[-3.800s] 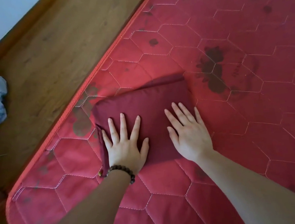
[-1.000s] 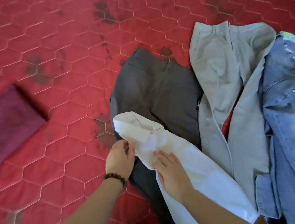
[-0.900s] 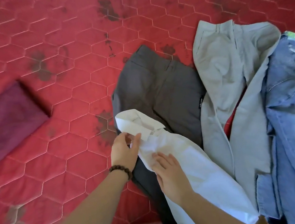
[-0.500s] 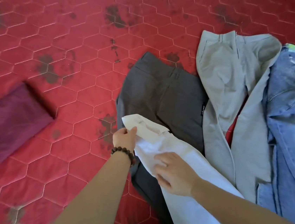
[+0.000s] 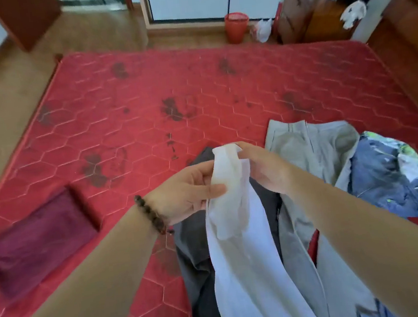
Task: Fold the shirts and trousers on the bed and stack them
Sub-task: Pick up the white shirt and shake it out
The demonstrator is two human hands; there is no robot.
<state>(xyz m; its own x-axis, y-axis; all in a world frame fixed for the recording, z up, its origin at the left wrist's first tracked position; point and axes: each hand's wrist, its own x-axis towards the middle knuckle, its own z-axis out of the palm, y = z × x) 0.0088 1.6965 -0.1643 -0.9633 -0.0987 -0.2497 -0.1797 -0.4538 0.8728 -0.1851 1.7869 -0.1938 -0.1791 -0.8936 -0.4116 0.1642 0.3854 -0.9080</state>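
Head: both hands pinch white garment (image 5: 241, 246) top; L (image 5: 188, 194), R (image 5: 264, 170).

On the bed (image 5: 196, 102) are counted one folded maroon garment (image 5: 37, 243), one white garment (image 5: 242, 258), two trousers, grey (image 5: 195, 251) and beige (image 5: 298, 153), and one denim piece (image 5: 387, 177).

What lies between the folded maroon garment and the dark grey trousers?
Only bare red mattress in the head view separates the folded maroon garment from the dark grey trousers.
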